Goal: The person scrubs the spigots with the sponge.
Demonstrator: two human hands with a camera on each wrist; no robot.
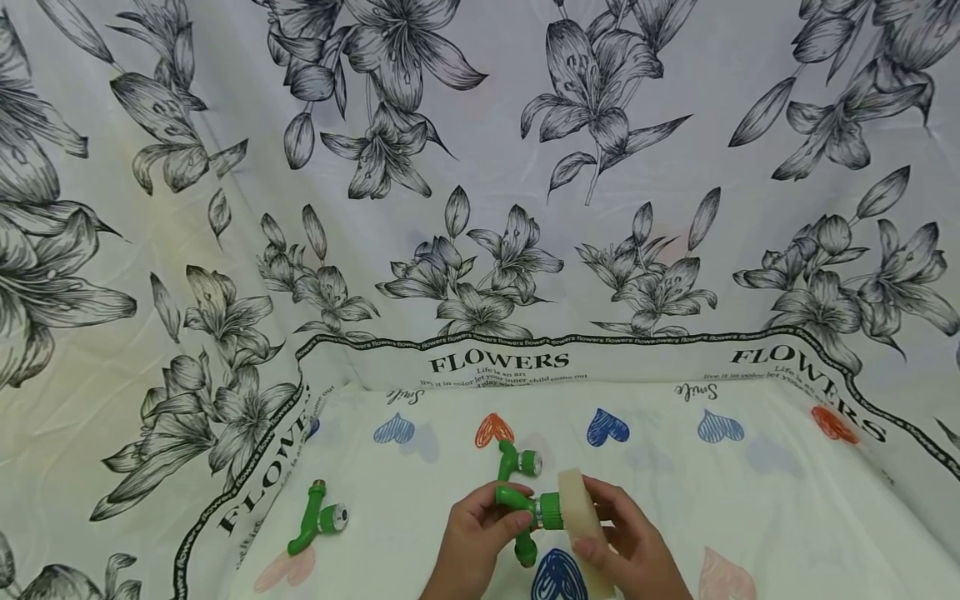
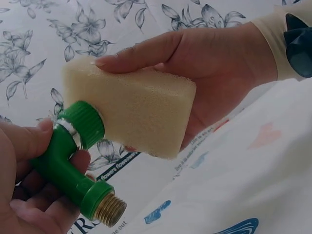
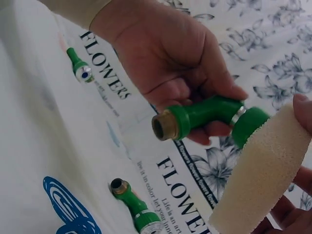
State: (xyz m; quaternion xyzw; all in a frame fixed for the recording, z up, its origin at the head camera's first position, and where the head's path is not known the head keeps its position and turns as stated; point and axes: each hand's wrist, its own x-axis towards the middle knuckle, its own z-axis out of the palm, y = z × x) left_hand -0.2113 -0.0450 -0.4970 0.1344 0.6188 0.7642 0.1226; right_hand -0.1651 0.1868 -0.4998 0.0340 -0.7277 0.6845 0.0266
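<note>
My left hand (image 1: 480,533) grips a green faucet (image 2: 73,170) by its body, thumb on one side and fingers on the other. Its brass threaded end (image 3: 165,126) sticks out free of the hand. In my right hand (image 1: 630,533) is a thick cream-coloured sponge (image 2: 136,107), held by its edges between thumb and fingers. The sponge's flat face meets the faucet's ribbed green knob (image 2: 85,122). In the head view the knob points right, into the sponge.
A second green faucet (image 1: 519,461) lies just beyond my hands. Another green faucet (image 1: 317,518) lies farther left on the white cloth (image 1: 420,517) printed with hearts. A flower-printed curtain (image 1: 480,167) rises behind and to the left.
</note>
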